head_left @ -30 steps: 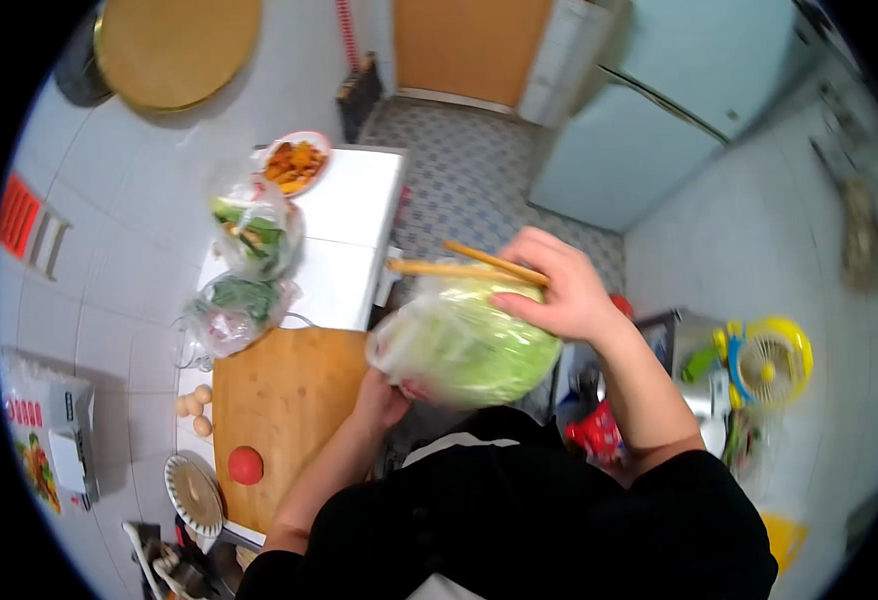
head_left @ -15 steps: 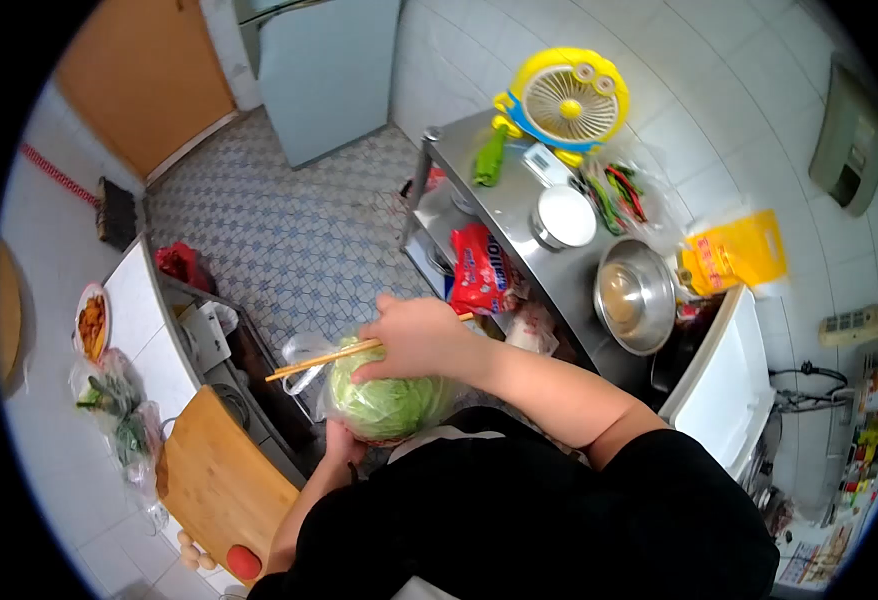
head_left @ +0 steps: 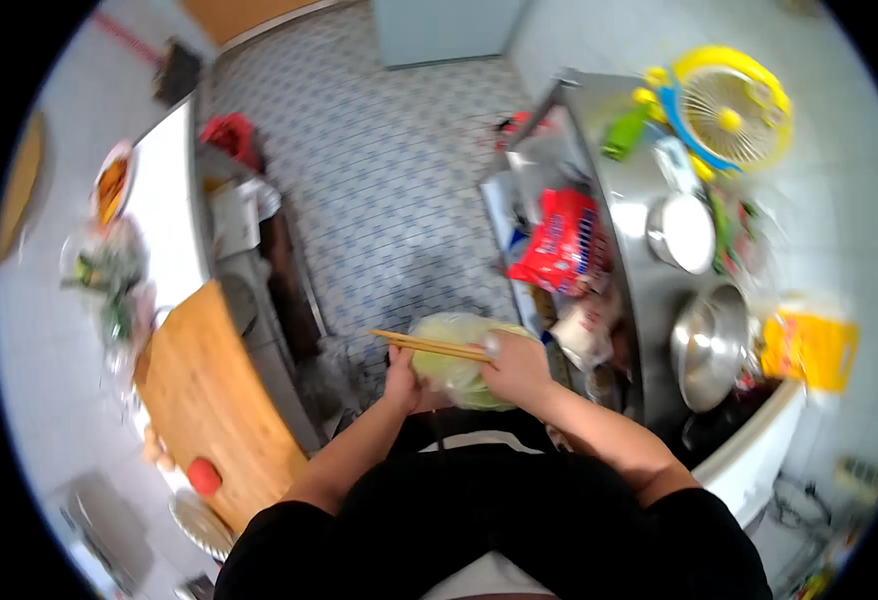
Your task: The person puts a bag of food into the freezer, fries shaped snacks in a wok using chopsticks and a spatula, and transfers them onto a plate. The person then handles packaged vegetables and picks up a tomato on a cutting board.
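A pale green cabbage (head_left: pixel 451 372) in clear plastic is held in front of my body, above the tiled floor. My left hand (head_left: pixel 402 382) grips its left side, fingers partly hidden behind it. My right hand (head_left: pixel 519 368) is closed around a pair of wooden chopsticks (head_left: pixel 427 345) and rests against the cabbage's right side. The chopsticks lie across the front of the cabbage, their tips pointing left above my left hand.
On the left counter are a wooden cutting board (head_left: pixel 214 385), a red round item (head_left: pixel 204 476), bagged vegetables (head_left: pixel 109 270) and a plate of food (head_left: pixel 112 190). The steel table at right holds a metal bowl (head_left: pixel 709 350), a white-topped pot (head_left: pixel 683 232) and a yellow fan (head_left: pixel 729 110).
My view has shifted, so the room appears moved. My right hand has gone from over the cabbage's top to its right side, chopsticks still in it. My left hand stays on the cabbage.
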### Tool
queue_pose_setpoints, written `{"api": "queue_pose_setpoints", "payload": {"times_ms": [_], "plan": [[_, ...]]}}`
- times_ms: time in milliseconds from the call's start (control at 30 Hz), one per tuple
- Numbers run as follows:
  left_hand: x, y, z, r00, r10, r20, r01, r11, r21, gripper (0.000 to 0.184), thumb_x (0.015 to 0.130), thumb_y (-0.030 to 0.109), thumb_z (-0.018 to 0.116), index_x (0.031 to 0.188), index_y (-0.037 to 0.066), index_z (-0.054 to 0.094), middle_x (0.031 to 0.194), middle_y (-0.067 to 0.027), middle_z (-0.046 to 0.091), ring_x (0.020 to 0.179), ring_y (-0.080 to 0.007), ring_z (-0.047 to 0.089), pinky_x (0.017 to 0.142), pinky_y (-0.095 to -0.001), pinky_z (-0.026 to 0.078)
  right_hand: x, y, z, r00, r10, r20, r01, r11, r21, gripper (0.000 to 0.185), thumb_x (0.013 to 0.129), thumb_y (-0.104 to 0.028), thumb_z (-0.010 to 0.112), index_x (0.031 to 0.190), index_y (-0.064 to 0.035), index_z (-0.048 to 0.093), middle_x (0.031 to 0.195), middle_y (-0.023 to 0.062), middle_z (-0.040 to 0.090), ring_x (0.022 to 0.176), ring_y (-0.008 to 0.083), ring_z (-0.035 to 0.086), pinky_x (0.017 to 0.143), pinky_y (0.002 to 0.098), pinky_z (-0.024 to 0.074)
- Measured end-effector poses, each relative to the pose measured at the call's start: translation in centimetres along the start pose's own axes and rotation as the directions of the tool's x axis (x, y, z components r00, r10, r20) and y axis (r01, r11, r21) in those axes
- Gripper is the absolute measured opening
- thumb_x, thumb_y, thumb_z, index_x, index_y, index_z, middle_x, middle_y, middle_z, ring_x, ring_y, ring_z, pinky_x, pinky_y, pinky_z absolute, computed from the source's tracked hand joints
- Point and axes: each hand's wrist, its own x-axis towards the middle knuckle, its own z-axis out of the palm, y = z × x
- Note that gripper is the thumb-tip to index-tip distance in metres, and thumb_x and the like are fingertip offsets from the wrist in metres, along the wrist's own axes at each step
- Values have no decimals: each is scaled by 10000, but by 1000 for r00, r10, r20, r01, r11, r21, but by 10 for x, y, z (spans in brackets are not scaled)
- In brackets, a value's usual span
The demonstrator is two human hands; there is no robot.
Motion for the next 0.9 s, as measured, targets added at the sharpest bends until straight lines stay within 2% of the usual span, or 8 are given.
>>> {"api": "queue_pose_setpoints", "payload": {"times_ms": [100,200,367,533,667,800,833,900], "plan": [[38,-23,-24,971,-151,184,194,950,-246,500,955,541,451,1340,223,426,1268,-58,539,1113,-251,548,924,-464,473,17,7,38,999,-50,8,49,993,112,195,778,-186,613,910,-45,638,853,186,642,819,396,622,712,473,490],[12,-4,5,897,-264,354,381,868,-318,626,934,622,418,1385,189,395,1355,-57,490,1200,-261,502,959,-471,450,38,28,80,999,-45,-13,46,982,184,188,792,-180,612,918,-46,652,833,187,646,802,399,621,700,479,489],[40,12,-8,931,-189,313,286,909,-302,680,908,673,402,1351,161,454,1360,-77,489,1226,-283,479,977,-523,417,80,38,120,995,-87,49,75,974,216,203,816,-204,616,927,-39,658,828,204,644,787,400,622,690,480,488],[84,-5,-19,952,-184,244,246,935,-255,686,907,621,473,1415,171,378,1412,-83,446,1246,-313,470,963,-543,417,97,66,150,986,132,98,-150,966,209,237,847,-252,622,902,-27,670,821,212,651,778,396,631,665,463,495],[121,-20,-22,987,-121,101,136,979,-150,643,947,489,500,1460,175,275,1405,-112,423,1253,-330,455,924,-533,446,101,116,194,977,159,141,-187,959,213,262,859,-281,627,913,-31,685,849,206,665,806,383,643,680,442,506],[182,-38,-29,977,-24,210,66,979,-194,691,931,237,569,1496,278,173,1460,-93,351,1298,-319,416,954,-522,455,112,139,197,964,201,173,-234,950,205,270,868,-278,619,930,-25,690,872,199,674,833,372,650,709,414,518],[190,-37,-26,973,-38,227,78,983,-169,707,937,196,557,1513,248,150,1465,-97,349,1302,-291,415,969,-426,464,113,142,193,973,183,140,-210,955,207,259,869,-264,623,933,-23,691,876,194,678,835,364,655,713,405,520],[200,-39,-12,973,7,230,24,991,-134,716,943,195,548,1522,240,130,1476,-95,342,1308,-292,407,974,-435,457,109,149,190,982,177,65,-188,940,285,226,850,-248,644,925,-42,698,867,184,681,823,357,660,709,402,523]]}}
